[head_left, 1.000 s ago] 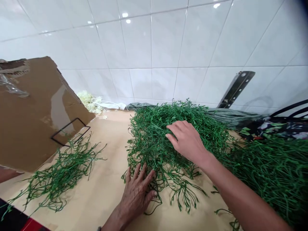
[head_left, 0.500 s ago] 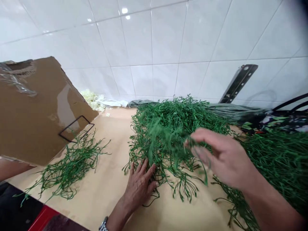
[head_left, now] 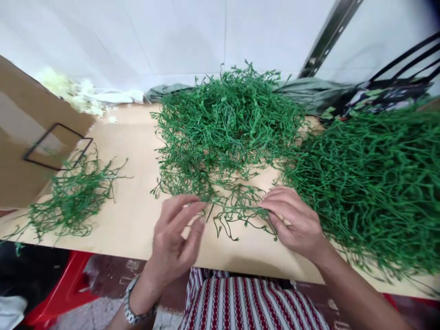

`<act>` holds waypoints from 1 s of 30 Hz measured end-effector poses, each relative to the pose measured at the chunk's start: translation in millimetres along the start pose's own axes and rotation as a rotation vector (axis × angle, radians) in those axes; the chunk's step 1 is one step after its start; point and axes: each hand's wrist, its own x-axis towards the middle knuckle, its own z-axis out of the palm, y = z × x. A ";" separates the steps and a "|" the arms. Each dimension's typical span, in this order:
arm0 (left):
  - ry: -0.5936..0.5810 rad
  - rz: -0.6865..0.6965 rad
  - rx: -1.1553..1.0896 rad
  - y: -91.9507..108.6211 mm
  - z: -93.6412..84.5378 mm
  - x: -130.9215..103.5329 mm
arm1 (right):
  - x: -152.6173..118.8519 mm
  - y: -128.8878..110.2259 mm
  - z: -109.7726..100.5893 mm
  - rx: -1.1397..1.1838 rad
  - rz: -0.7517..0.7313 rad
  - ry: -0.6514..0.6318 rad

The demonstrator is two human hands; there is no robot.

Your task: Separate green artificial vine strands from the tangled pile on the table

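Note:
A green artificial plant sprig (head_left: 237, 209) with thin branching stems stretches between my two hands above the table. My right hand (head_left: 294, 222) pinches its right end between thumb and fingers. At the other end, my left hand (head_left: 177, 231) has its fingertips closed on the thin stem; the exact contact is partly hidden. Just beyond my hands lies a loose heap of similar green sprigs (head_left: 233, 114). A larger pile of sprigs (head_left: 371, 183) spreads beside my right forearm.
At the left, a small bunch of sprigs (head_left: 74, 197) lies on the table (head_left: 132, 215), near a cardboard box (head_left: 17, 151) and a black wire frame (head_left: 70, 130). Pale flowers (head_left: 82, 94) sit by the tiled wall. A metal rail (head_left: 325, 43) stands at the back right.
My left hand has lifted off the table and closed on a stem. My right hand has moved down with the sprig, nearer my left. The view has tilted down.

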 end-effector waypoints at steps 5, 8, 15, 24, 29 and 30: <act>-0.384 0.184 -0.025 21.9 26.5 21.9 | -11.7 -2.4 -3.7 0.024 -0.009 0.044; -0.413 0.132 -0.131 19.8 40.3 22.8 | -21.1 -2.1 -3.3 0.095 0.063 0.056; -0.430 0.018 -0.234 23.1 46.9 21.5 | -36.9 4.0 3.1 0.343 0.215 0.171; -0.456 -0.124 -0.371 31.4 54.9 25.2 | -34.5 7.7 2.1 0.377 0.208 0.170; -0.324 0.038 -0.103 39.8 66.3 22.1 | -29.9 6.0 5.0 0.346 0.162 0.079; -0.284 0.090 -0.051 40.3 68.6 21.2 | -29.6 6.0 5.4 0.349 0.164 0.063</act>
